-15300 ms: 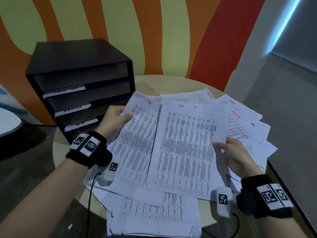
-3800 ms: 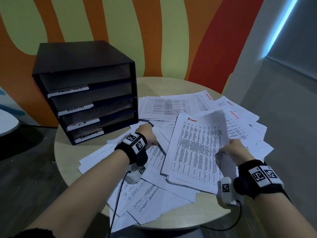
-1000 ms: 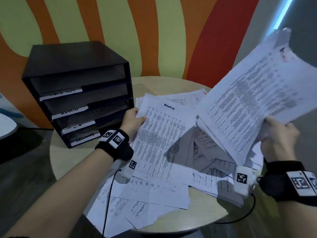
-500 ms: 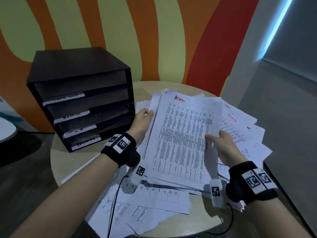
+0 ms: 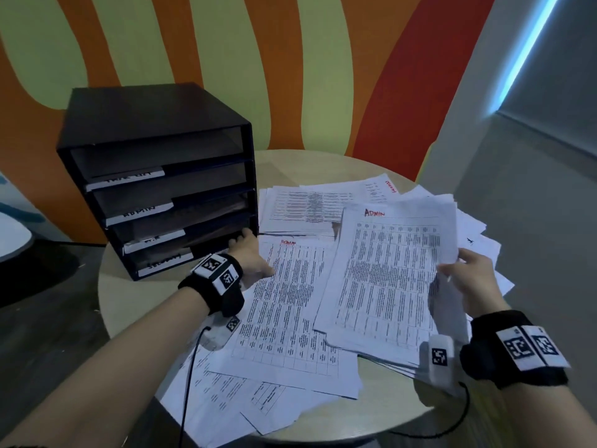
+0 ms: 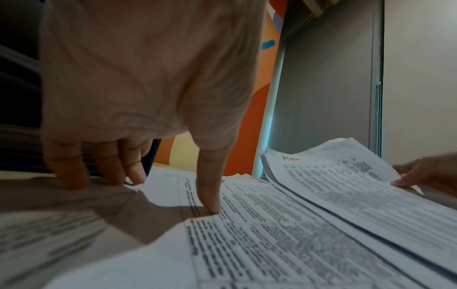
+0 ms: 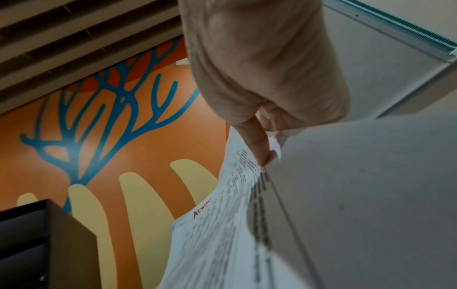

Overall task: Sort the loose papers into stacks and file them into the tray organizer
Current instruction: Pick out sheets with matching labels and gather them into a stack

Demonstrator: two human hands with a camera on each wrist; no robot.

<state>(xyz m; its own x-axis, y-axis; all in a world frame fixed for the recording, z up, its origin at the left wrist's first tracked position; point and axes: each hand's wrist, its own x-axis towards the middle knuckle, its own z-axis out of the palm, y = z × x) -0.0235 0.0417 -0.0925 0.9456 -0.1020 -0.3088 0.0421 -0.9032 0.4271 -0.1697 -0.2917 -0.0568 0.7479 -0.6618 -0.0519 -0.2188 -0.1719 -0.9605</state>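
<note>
Tray organizer (image 5: pixel 155 176), left on table (image 5: pixel 135 305); slot labels too blurred for me to read. My left hand (image 5: pixel 250 253), off the bundle since a half-second ago, fingers straight, presses a flat Admin sheet (image 5: pixel 284 305). My right hand (image 5: pixel 471 279) alone pinches the Admin stack (image 5: pixel 387 273); sorting continues, its lower sheets hidden.
</note>
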